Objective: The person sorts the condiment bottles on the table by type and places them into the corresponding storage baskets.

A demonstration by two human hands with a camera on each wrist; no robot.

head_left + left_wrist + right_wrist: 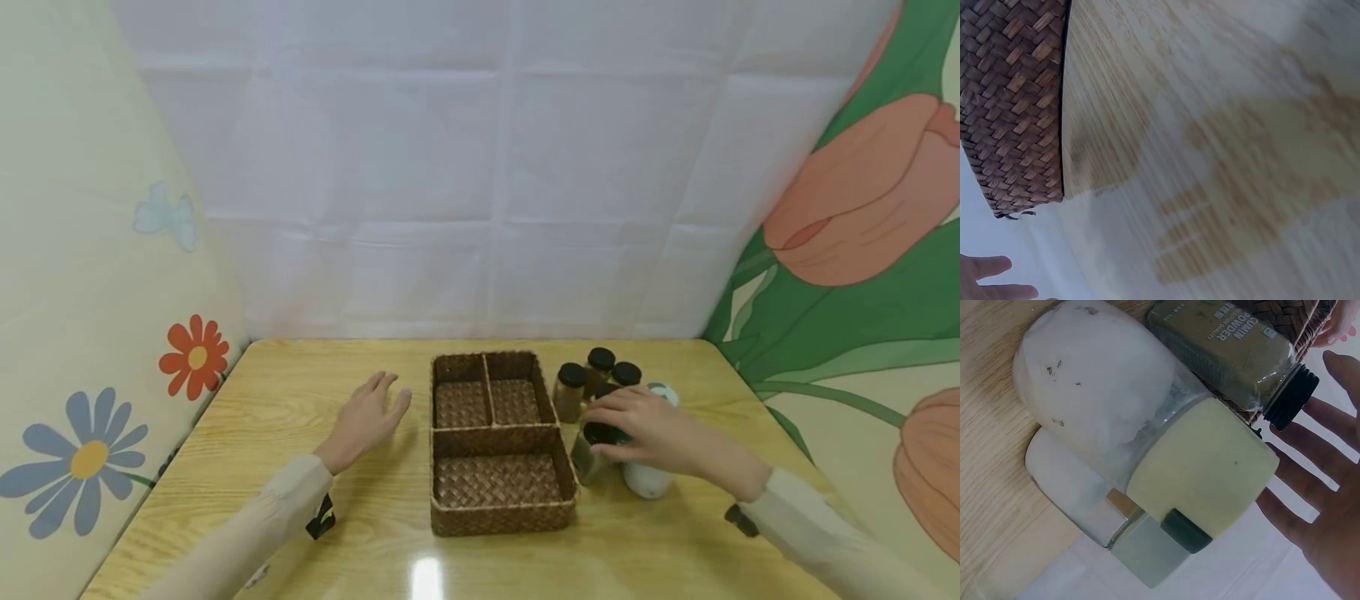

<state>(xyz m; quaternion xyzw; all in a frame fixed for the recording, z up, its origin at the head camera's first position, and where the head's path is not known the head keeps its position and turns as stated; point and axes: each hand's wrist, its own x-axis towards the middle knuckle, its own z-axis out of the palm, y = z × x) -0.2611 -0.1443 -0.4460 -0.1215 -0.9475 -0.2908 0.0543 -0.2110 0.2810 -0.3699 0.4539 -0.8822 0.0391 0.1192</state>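
Observation:
My right hand (645, 425) reaches over a cluster of jars at the basket's right. In the right wrist view its fingers (1329, 450) spread about the black lid of a clear jar labelled cumin powder (1229, 356), thumb on one side and fingers on the other. Beside that jar is a larger clear jar of white contents (1104, 381) with a pale yellow-green lid (1204, 469). My left hand (367, 423) holds nothing and hovers over the table, left of the woven brown basket (495, 429), fingers extended. The basket's three compartments hold nothing visible.
Several black-lidded jars (570, 392) stand behind the right hand, close to the basket. Another clear container (1066, 481) with a pale lid is next to the big white jar. A white cloth (420, 167) hangs behind the wooden table (300, 383).

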